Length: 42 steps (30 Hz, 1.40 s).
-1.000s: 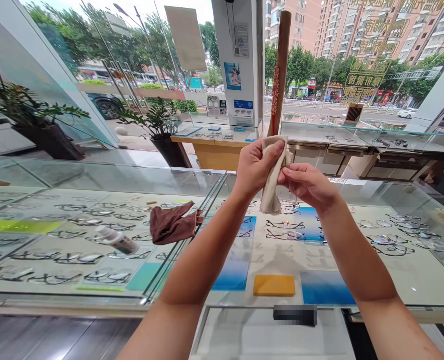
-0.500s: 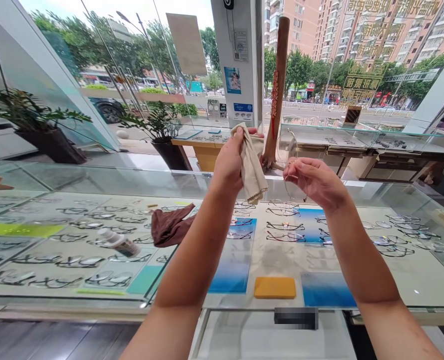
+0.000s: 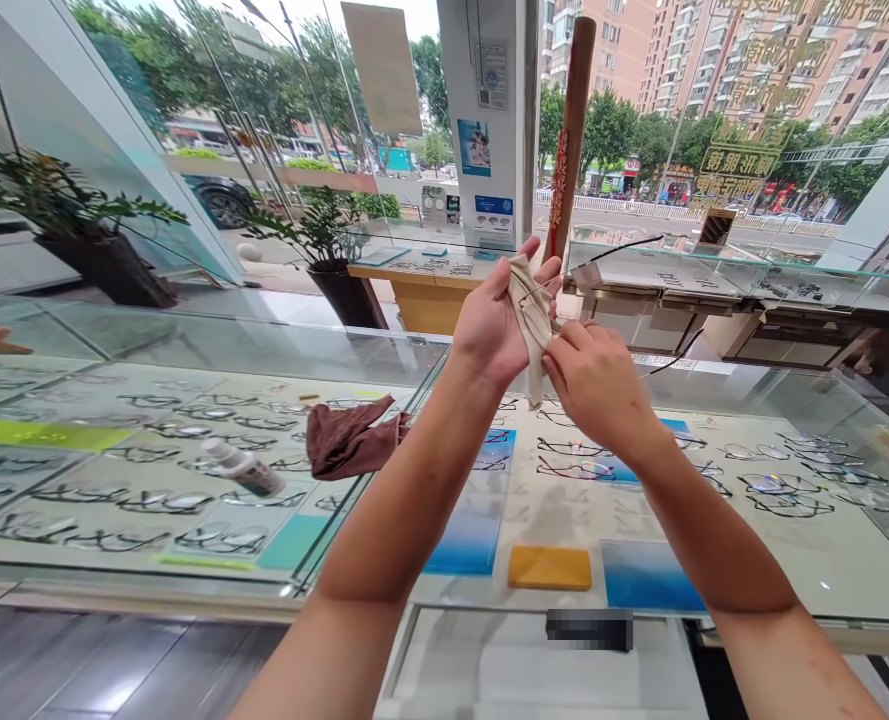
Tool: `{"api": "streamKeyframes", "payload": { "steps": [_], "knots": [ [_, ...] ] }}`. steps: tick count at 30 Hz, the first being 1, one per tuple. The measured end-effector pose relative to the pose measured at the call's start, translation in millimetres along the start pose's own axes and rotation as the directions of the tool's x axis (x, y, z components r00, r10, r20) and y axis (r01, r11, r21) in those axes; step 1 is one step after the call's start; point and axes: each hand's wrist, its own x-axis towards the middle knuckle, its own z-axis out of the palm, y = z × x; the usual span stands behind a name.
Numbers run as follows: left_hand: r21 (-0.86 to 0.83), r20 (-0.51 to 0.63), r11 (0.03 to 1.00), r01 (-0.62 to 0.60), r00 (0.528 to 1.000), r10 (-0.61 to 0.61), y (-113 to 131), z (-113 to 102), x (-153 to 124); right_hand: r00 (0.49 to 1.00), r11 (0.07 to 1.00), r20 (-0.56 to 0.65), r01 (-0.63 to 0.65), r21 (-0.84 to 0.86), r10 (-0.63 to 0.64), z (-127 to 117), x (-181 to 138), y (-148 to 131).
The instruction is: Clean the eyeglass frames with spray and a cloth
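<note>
Across the palm of my left hand (image 3: 487, 328) lies a beige cleaning cloth (image 3: 532, 318), held by the thumb while the other fingers are partly spread. My right hand (image 3: 601, 385) is closed beside it, gripping a pair of thin-framed eyeglasses (image 3: 630, 246). One side of the frame rests against the cloth; the dark-tipped temples stick out to the right. My right fingertips touch the cloth's edge and hide part of the frame. Both hands are raised above a glass display counter (image 3: 564, 515).
On the counter lie a crumpled brown cloth (image 3: 350, 440), a white bottle (image 3: 243, 468) on its side and a yellow case (image 3: 549, 568). Rows of eyeglasses (image 3: 170, 500) are displayed there. A wooden post (image 3: 573, 130) and potted plants (image 3: 331, 255) stand beyond.
My right hand has moved left with the eyeglasses and turned back-up, bringing them against the cloth. My left hand has turned palm-up and shifted slightly right, its fingers opening out under the cloth.
</note>
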Motion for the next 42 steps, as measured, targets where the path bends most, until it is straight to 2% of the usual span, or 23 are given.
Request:
{"api": "streamKeyframes", "payload": {
  "steps": [3,5,8,11,15,17,20,24,28,31,34,38,40,42],
  "knots": [
    [0.009,-0.037,0.999,-0.032,0.999,0.033,3,-7,3,0.998,0.999,0.068,0.015,-0.039,-0.012,-6,-3,-6],
    [0.015,-0.089,0.997,-0.074,0.993,0.075,7,-13,4,0.992,1.0,0.124,0.025,0.013,-0.026,-13,-5,-4],
    [0.069,-0.195,0.986,-0.15,0.968,0.161,16,-20,5,0.981,0.953,0.182,0.007,0.302,-0.065,-27,-8,10],
    [0.195,-0.212,0.957,-0.214,0.944,0.254,26,-18,1,0.988,0.747,0.15,-0.084,0.659,-0.022,-41,-10,33],
    [0.408,0.002,0.848,-0.339,0.929,0.37,38,3,-16,0.986,0.43,0.16,-0.16,0.889,0.038,-52,-12,56],
    [0.52,0.123,0.776,-0.358,0.93,0.346,45,15,-26,0.98,0.316,0.192,-0.196,0.928,0.047,-54,-13,60],
    [0.582,0.252,0.726,-0.366,0.93,0.267,53,28,-35,0.97,0.199,0.24,-0.241,0.95,0.029,-54,-15,61],
    [0.624,0.383,0.63,-0.462,0.884,0.268,54,34,-38,0.965,0.093,0.263,-0.261,0.961,-0.01,-52,-16,62],
    [0.661,0.462,0.518,-0.543,0.838,0.289,52,35,-39,0.962,0.094,0.272,-0.27,0.958,-0.013,-52,-16,61],
    [0.667,0.474,0.48,-0.57,0.821,0.317,52,33,-39,0.972,0.164,0.232,-0.233,0.959,0.023,-52,-15,57],
    [0.663,0.492,0.428,-0.615,0.788,0.37,51,31,-38,0.983,0.289,0.132,-0.164,0.943,0.128,-50,-13,52],
    [0.689,0.517,0.308,-0.656,0.743,0.425,50,28,-37,0.963,0.4,0.005,-0.117,0.909,0.27,-43,-11,52],
    [0.711,0.5,0.252,-0.656,0.724,0.475,50,26,-37,0.93,0.46,-0.126,-0.052,0.886,0.346,-40,-11,54],
    [0.732,0.44,0.236,-0.639,0.708,0.552,51,23,-37,0.872,0.548,-0.297,0.04,0.835,0.389,-38,-12,56]
  ]
}}
